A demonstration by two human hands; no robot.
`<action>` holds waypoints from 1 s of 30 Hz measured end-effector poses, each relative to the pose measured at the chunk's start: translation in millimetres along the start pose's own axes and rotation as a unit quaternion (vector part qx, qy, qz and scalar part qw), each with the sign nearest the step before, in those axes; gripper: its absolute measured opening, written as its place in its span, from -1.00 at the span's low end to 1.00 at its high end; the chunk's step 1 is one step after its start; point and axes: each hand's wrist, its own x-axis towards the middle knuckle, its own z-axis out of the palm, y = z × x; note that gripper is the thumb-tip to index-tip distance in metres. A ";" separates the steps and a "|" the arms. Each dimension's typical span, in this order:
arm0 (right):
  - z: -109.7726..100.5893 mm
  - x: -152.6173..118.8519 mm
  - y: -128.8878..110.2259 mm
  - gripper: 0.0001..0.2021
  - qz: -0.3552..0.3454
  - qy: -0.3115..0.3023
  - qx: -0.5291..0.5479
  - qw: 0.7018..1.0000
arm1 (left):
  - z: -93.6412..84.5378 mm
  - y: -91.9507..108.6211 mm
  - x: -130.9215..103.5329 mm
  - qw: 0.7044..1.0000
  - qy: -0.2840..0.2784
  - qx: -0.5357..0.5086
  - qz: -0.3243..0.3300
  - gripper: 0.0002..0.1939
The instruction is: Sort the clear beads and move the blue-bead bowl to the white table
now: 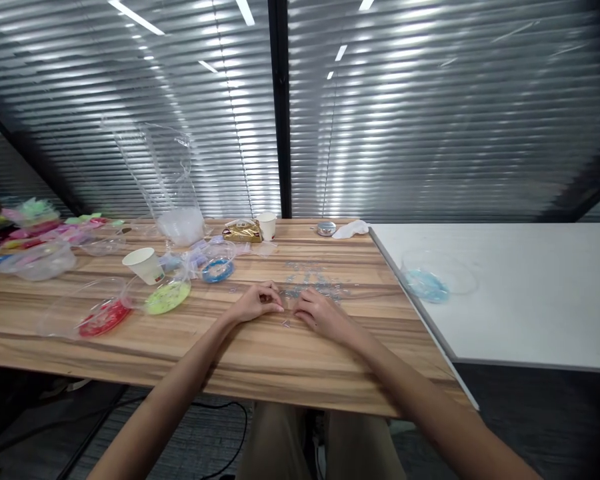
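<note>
Just in front of me on the wood-grain table [260,360], my left hand [256,302] is closed, thumb and fingertips pinched together. Facing it a short gap away, my right hand [325,315] is closed too, its fingers curled down near the tabletop. Whatever either hand pinches is too small to make out. Many small blue-grey, tube-like pieces [313,275] lie scattered behind and beside my right hand. A few loose bits [286,324] rest on the wood between and below my hands.
Clear containers hold red pieces [104,318], yellow-green pieces [167,298] and blue pieces [218,270] to the left. Paper cups [144,265], a gold packet [242,231], a round tin [326,229] and a tissue [351,229] stand around. Light-blue pieces [427,285] lie on the white table [530,300].
</note>
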 end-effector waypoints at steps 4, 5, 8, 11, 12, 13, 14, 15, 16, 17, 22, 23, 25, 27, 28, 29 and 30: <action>-3.7 -2.5 4.2 -0.88 0.008 0.004 -0.005 1.000 | 3.5 1.4 -0.4 1.000 0.000 0.004 0.003 -0.70; -5.1 -2.6 4.1 -0.88 0.011 0.003 -0.005 1.000 | 4.5 1.7 -0.2 1.000 0.001 0.005 0.003 -0.70; -9.0 -1.0 0.0 -0.91 0.006 -0.001 0.000 1.000 | 5.5 2.0 1.4 1.000 -0.005 0.008 0.000 -0.70; -11.3 2.1 -6.6 -0.91 -0.007 0.005 0.004 1.000 | 1.9 1.1 3.3 0.999 -0.039 0.006 0.000 -0.73; -11.8 2.9 -8.5 -0.90 -0.010 0.008 0.002 1.000 | -0.3 0.3 3.6 0.999 -0.050 0.006 -0.001 -0.73; -12.1 3.6 -9.9 -0.90 -0.011 0.009 -0.002 1.000 | -2.8 -0.6 3.7 0.998 -0.058 0.008 -0.004 -0.72; -12.3 4.0 -10.9 -0.90 -0.012 0.010 -0.008 1.000 | -5.3 -1.7 3.7 0.998 -0.061 0.011 -0.009 -0.69; -12.2 4.3 -11.6 -0.91 -0.012 0.011 -0.013 1.000 | -7.6 -2.8 3.4 0.998 -0.061 0.016 -0.015 -0.66; -11.8 4.5 -11.9 -0.92 -0.010 0.010 -0.019 1.000 | -9.5 -4.0 3.0 0.998 -0.058 0.020 -0.021 -0.63; -11.1 4.6 -12.0 -0.92 -0.008 0.007 -0.024 1.000 | -10.9 -4.9 2.6 0.998 -0.054 0.024 -0.026 -0.63; -5.4 5.8 -10.4 -0.92 -0.010 -0.005 -0.029 1.000 | -9.8 -4.6 2.0 0.998 -0.043 0.023 -0.030 -0.73; -4.7 6.2 -9.7 -0.92 -0.010 -0.004 -0.030 0.999 | -8.9 -3.5 2.2 0.998 -0.040 0.023 -0.030 -0.75; -4.0 6.8 -8.0 -0.91 -0.007 -0.002 -0.037 0.999 | -7.5 -1.4 2.8 0.999 -0.036 0.023 -0.030 -0.78; -3.8 6.9 -6.3 -0.90 -0.007 -0.003 -0.043 0.999 | -6.8 -0.7 3.4 0.999 -0.035 0.022 -0.030 -0.80; -3.6 6.7 -5.6 -0.90 -0.006 -0.004 -0.043 0.999 | -6.7 -1.2 3.7 0.999 -0.033 0.022 -0.029 -0.80; -3.4 6.5 -5.0 -0.90 -0.005 -0.005 -0.043 0.999 | -6.8 -2.3 3.9 0.999 -0.030 0.022 -0.029 -0.80; -3.0 6.2 -4.5 -0.90 -0.001 -0.006 -0.041 0.999 | -6.9 -3.9 4.0 0.999 -0.026 0.021 -0.029 -0.79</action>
